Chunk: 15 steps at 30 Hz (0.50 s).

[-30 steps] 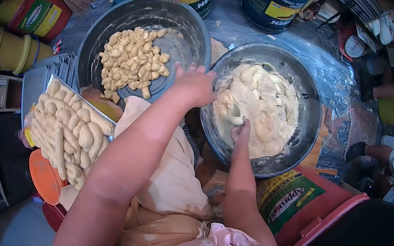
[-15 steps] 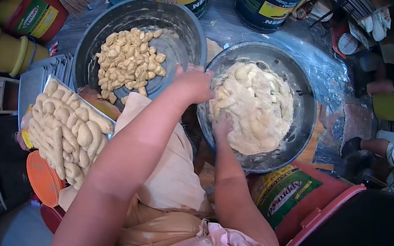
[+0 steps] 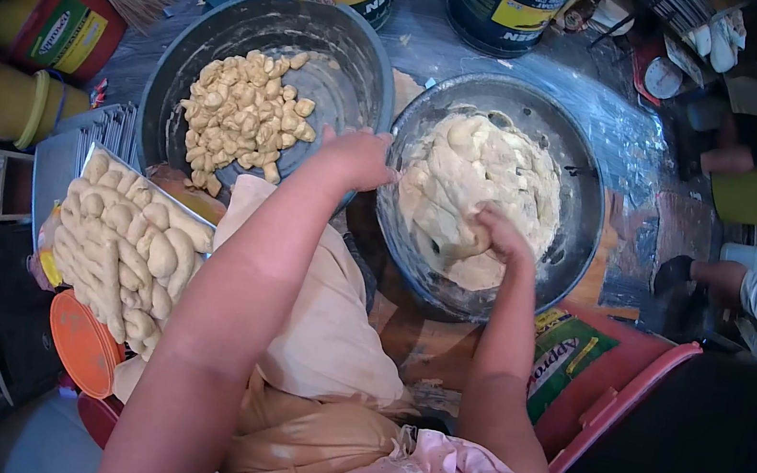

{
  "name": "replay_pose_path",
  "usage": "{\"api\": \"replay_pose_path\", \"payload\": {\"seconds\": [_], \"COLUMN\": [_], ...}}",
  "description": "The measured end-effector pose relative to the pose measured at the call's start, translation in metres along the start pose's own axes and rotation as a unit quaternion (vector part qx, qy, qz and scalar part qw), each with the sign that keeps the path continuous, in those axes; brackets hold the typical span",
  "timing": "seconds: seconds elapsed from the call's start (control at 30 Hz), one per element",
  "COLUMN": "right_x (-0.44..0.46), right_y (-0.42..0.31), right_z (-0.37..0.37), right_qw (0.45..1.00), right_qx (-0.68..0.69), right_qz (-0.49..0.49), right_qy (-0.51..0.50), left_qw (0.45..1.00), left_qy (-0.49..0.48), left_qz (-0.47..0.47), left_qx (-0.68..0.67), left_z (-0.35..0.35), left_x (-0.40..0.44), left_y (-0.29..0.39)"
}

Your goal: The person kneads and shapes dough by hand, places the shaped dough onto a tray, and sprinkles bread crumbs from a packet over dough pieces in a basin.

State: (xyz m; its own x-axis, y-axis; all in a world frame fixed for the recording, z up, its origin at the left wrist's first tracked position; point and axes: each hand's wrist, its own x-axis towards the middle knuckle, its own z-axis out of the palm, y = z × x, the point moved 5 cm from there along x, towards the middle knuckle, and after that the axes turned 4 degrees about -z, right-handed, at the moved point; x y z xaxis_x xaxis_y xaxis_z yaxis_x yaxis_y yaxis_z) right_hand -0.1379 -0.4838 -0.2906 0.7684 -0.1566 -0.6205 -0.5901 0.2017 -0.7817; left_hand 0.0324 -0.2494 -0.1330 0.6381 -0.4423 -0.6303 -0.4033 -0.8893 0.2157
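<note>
1 roundish, floury cream dough mass point(image 3: 480, 169), its fold running 9-to-3 o'clock, lies in a round dark-gray basin point(image 3: 585, 212), right hand point(image 3: 505, 233) pinching it, left hand point(image 3: 358, 158), fingers spread, at 9 o'clock.

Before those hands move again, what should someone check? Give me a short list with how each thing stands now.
1. Right hand at the dough: ok.
2. Its hold on the dough: cannot tell.
3. Left hand beside the dough basin: ok.
4. Dough inside that basin: ok.
5. Small pieces inside the other basin: ok.
6. What bears the tray underneath: cannot tell.
</note>
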Motion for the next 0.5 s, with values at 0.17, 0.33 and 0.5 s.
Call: {"api": "replay_pose_path", "payload": {"seconds": [0.17, 0.33, 0.5], "right_x": [-0.004, 0.057, 0.015], "right_y": [-0.065, 0.059, 0.131], "right_z": [-0.009, -0.039, 0.033], "right_qw": [0.994, 0.907, 0.814], "right_qx": [0.023, -0.309, -0.53], "right_qz": [-0.052, -0.061, -0.005], "right_qy": [0.09, 0.279, 0.236], "left_qw": [1.0, 1.0, 1.0], "left_qy": [-0.008, -0.001, -0.013], "left_qz": [0.017, 0.016, 0.017], "left_qx": [-0.002, -0.009, -0.007], "left_z": [-0.002, -0.007, -0.003], "left_x": [0.001, -0.001, -0.001], "left_y": [0.01, 0.014, 0.015]}}
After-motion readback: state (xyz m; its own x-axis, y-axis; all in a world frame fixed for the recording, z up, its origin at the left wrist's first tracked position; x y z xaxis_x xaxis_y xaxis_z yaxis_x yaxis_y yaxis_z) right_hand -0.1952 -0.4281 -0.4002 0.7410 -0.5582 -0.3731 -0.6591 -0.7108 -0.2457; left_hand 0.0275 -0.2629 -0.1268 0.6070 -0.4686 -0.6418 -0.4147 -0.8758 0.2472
